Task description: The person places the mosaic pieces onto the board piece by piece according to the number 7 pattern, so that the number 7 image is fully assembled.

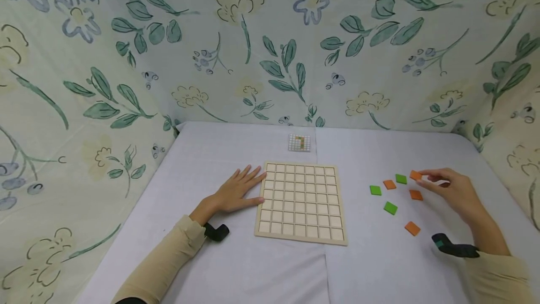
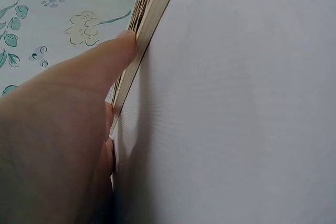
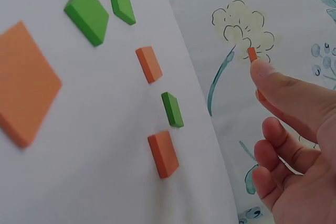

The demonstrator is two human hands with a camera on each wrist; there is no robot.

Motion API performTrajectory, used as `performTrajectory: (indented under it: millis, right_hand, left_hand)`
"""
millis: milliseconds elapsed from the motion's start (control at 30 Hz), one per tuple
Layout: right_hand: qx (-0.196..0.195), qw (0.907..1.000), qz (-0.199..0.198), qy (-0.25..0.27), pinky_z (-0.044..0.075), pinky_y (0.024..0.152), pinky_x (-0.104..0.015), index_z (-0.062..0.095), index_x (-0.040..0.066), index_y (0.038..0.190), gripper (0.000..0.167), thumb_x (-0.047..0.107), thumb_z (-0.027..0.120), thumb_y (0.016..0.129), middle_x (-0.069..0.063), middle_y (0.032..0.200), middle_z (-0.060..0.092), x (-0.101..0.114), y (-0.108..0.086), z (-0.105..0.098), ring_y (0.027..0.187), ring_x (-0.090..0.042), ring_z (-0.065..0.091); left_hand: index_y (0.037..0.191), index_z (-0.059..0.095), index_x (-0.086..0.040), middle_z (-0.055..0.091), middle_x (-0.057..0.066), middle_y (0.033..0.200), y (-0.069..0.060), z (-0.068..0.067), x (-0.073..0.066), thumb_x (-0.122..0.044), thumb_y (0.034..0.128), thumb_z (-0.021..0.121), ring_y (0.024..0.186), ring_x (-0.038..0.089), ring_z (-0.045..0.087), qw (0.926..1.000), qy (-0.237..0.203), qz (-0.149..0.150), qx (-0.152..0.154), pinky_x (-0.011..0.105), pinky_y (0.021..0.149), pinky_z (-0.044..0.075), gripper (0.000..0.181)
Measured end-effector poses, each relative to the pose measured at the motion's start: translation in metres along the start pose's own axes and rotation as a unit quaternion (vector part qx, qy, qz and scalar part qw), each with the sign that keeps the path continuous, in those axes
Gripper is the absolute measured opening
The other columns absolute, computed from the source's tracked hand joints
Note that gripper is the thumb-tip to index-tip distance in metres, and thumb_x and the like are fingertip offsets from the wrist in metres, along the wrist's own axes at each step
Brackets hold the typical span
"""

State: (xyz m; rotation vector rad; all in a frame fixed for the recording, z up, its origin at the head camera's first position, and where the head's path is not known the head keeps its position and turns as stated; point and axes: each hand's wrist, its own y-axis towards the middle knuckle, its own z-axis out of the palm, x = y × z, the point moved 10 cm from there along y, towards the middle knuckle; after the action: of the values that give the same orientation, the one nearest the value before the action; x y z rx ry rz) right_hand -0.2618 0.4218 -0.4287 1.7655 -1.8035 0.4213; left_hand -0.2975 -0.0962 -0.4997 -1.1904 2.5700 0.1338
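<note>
A wooden grid board [image 1: 300, 238] with square cells lies in the middle of the white table. My left hand [image 1: 238, 192] rests flat beside it, fingers spread; in the left wrist view the thumb [image 2: 113, 56] touches the board's edge [image 2: 157, 17]. Over at the right, my right hand [image 1: 457, 193] pinches an orange square tile [image 1: 415, 175] between thumb and forefinger, held off the table in the right wrist view. Below and left of that hand lie loose tiles, among them a green tile [image 1: 390, 208], an orange tile [image 1: 416, 194] and another orange tile [image 1: 412, 228].
A small card [image 1: 299, 142] with a grid and a coloured pattern lies behind the board. Floral cloth [image 1: 270, 50] hangs around the back and sides of the white table [image 1: 211, 149]. Dark straps [image 1: 217, 232] sit at both wrists.
</note>
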Motion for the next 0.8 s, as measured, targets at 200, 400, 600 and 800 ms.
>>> performTrajectory:
  millis: [200,400,600,800]
  right_hand:
    - [-0.003,0.9991,-0.036,0.022,0.042,0.060,-0.012,0.066,-0.005,0.121,0.040,0.021,0.075,0.092,-0.016,0.105,0.056,0.021,-0.001,0.002,0.082,-0.004,0.044]
    - [-0.001,0.9983,-0.049,0.031,0.044,0.058,-0.016,0.066,-0.005,0.120,0.038,0.019,0.075,0.092,-0.011,0.099,0.055,0.035,-0.002,0.007,0.081,-0.005,0.046]
    - [0.010,0.9970,-0.064,0.043,0.045,0.057,-0.018,0.068,-0.004,0.119,0.036,0.019,0.075,0.092,-0.010,0.096,0.055,0.052,-0.002,0.014,0.080,-0.008,0.049]
    - [0.025,0.9943,-0.079,0.067,0.045,0.052,-0.023,0.068,-0.003,0.118,0.032,0.014,0.075,0.091,-0.009,0.093,0.054,0.070,-0.004,0.023,0.077,-0.012,0.051]
  left_hand:
    - [0.162,0.012,-0.028,0.006,0.002,0.167,0.000,0.000,0.001,-0.070,0.0965,0.040,0.152,0.031,-0.002,1.0000,-0.002,0.001,-0.001,0.055,0.119,0.001,0.082]
    - [0.162,0.012,-0.029,0.005,0.001,0.167,-0.001,0.001,0.001,-0.071,0.0960,0.039,0.152,0.030,-0.002,1.0000,-0.003,0.000,0.000,0.054,0.119,0.000,0.083]
    - [0.162,0.010,-0.029,0.002,-0.001,0.167,0.000,0.002,0.002,-0.071,0.0961,0.039,0.152,0.029,-0.004,1.0000,-0.003,-0.003,0.005,0.053,0.119,-0.001,0.083]
    - [0.162,0.011,-0.028,0.003,0.000,0.167,0.000,0.001,0.001,-0.070,0.0967,0.039,0.152,0.029,-0.004,1.0000,-0.001,-0.006,0.008,0.053,0.119,-0.001,0.082]
